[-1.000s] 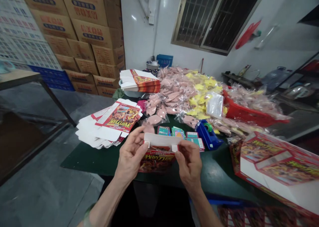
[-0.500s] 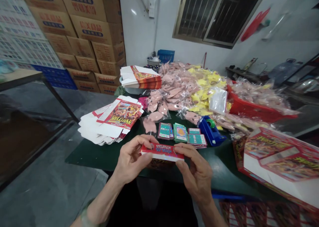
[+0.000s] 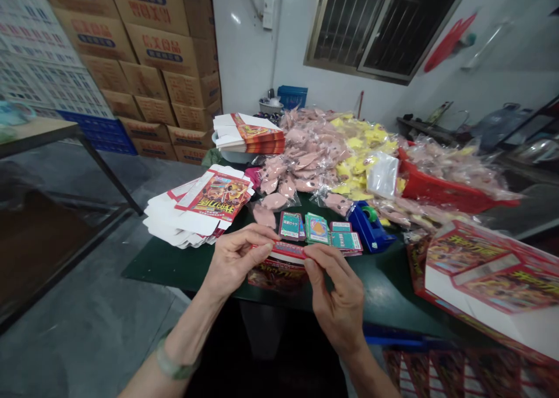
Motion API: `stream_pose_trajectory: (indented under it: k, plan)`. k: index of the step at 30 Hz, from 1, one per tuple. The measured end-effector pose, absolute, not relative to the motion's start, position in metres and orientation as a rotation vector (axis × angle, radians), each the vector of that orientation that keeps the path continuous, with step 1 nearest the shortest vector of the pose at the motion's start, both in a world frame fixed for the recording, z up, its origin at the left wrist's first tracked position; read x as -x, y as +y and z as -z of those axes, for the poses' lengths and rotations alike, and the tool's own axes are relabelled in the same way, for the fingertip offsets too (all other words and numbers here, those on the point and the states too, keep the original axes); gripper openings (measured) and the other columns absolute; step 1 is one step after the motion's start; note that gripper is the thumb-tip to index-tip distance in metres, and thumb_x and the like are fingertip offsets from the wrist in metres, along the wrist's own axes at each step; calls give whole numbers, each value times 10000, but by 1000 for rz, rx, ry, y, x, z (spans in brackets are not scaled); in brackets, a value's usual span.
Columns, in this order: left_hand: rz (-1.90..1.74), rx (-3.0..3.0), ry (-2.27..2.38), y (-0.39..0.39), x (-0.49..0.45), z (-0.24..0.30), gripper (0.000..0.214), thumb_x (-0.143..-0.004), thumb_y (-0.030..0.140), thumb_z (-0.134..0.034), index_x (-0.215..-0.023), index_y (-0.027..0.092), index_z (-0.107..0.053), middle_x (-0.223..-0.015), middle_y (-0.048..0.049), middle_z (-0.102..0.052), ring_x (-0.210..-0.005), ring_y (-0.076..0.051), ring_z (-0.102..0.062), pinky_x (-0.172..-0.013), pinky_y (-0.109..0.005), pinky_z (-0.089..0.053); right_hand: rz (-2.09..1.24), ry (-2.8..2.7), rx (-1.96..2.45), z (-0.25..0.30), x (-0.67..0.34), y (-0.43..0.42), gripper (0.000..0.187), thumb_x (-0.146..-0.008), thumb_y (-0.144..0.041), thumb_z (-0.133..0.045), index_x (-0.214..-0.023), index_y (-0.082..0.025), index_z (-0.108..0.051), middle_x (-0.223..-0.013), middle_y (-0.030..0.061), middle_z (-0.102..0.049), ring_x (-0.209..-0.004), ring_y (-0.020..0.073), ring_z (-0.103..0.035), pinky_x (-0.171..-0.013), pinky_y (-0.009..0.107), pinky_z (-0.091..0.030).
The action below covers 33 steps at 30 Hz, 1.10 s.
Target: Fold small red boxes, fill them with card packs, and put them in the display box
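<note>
A small red printed carton [image 3: 279, 270] stands at the near edge of the dark green table [image 3: 174, 264]. My left hand [image 3: 236, 258] grips its left end, thumb on the folded top flap. My right hand [image 3: 338, 296] pinches the flap's right end with thumb and forefinger. Just behind the carton lie three small stacks of green cards [image 3: 317, 229]. A pile of flat unfolded cartons [image 3: 201, 205] lies to the left of my hands.
A blue tape dispenser [image 3: 367, 226] sits right of the cards. Bagged pink and yellow items [image 3: 327, 153] heap up behind, beside a red basket [image 3: 437, 191]. Assembled red boxes [image 3: 489, 281] stand at the right. Brown shipping cartons [image 3: 148, 54] are stacked against the far wall.
The carton's white top flap, upright a second ago, has been folded down flat. Both hands have shifted slightly while pressing it closed, and the carton sits lower on the table.
</note>
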<state>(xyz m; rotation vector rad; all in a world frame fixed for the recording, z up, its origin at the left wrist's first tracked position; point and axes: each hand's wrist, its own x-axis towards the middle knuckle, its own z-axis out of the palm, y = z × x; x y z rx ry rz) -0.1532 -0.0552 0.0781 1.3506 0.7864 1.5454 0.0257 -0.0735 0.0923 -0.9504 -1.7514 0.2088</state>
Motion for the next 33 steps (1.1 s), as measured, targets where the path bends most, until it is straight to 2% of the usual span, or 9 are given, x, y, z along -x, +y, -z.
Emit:
stream_pose_trajectory:
  k: [5, 7, 11, 15, 20, 23, 25, 28, 33]
  plan:
    - [-1652, -1488, 679, -55, 155, -72, 115, -803, 246, -612, -779, 161, -686, -924, -108, -666, -810, -193, -637, -667, -296, -515, -29, -1796, 880, -78, -27, -78, 378, -829, -29, -496, -1152, -206, -582, -1049, 104, -614, -946, 177, -619, -793, 312, -545]
    - [-1703, -1564, 627, -56, 152, -69, 91, -771, 207, -651, -852, 172, -672, -954, -105, -658, -836, -204, -644, -682, -311, -524, -10, -1827, 853, -71, -28, -78, 423, -830, -36, -502, -1215, -207, -543, -1101, 121, -599, -997, 193, -608, -819, 332, -545]
    - [-1774, -1638, 642, -56, 146, -61, 300, -659, 89, -737, -913, 205, -627, -1014, -78, -636, -883, -204, -643, -721, -326, -533, 16, -1814, 839, -56, -24, -76, 520, -836, -50, -504, -1320, -231, -445, -1248, 137, -526, -1124, 224, -554, -866, 374, -537]
    - [-1775, -1751, 813, -58, 145, -58, 351, -658, 89, -737, -962, 212, -612, -1011, -71, -631, -905, -192, -628, -742, -300, -524, -9, -1770, 836, -48, -18, -76, 553, -841, -24, -472, -1344, -242, -403, -1312, 128, -483, -1199, 219, -500, -916, 379, -511]
    - [-1881, -1886, 1168, -59, 138, -65, 290, -675, 103, -723, -938, 196, -644, -922, -33, -642, -827, -148, -621, -723, -246, -505, -201, -1803, 947, -55, -52, -59, 575, -858, -210, -520, -1392, -214, -306, -1345, 150, -463, -1059, 218, -594, -783, 337, -548]
    - [-2052, -1903, 1262, -53, 130, -63, 313, -648, 63, -734, -921, 182, -635, -916, -26, -638, -809, -131, -620, -710, -234, -503, -147, -1464, 1401, -63, -110, -29, 386, -872, -322, -471, -1210, -141, -511, -1040, 119, -637, -750, 166, -631, -663, 300, -523]
    - [-2034, -1953, 1178, -48, 125, -57, 325, -652, 54, -729, -932, 179, -621, -904, -22, -631, -787, -124, -621, -680, -228, -506, -124, -1316, 1686, -69, -155, -4, 303, -886, -315, -413, -981, -112, -616, -864, 96, -652, -745, 179, -607, -695, 310, -494]
    - [-1996, -1979, 1078, -43, 122, -49, 335, -678, 47, -706, -967, 180, -600, -907, -25, -618, -779, -120, -618, -654, -226, -506, -229, -1326, 1856, -75, -209, 33, 167, -823, -240, -532, -809, -120, -647, -770, 58, -646, -747, 179, -595, -699, 297, -473]
    - [-1992, -1987, 1054, -41, 124, -44, 360, -674, 27, -704, -986, 170, -595, -929, -35, -614, -806, -125, -615, -667, -228, -504, -669, -1362, 2103, -78, -239, 72, 171, -849, -282, -590, -877, -115, -613, -832, 5, -623, -718, 122, -598, -651, 279, -509]
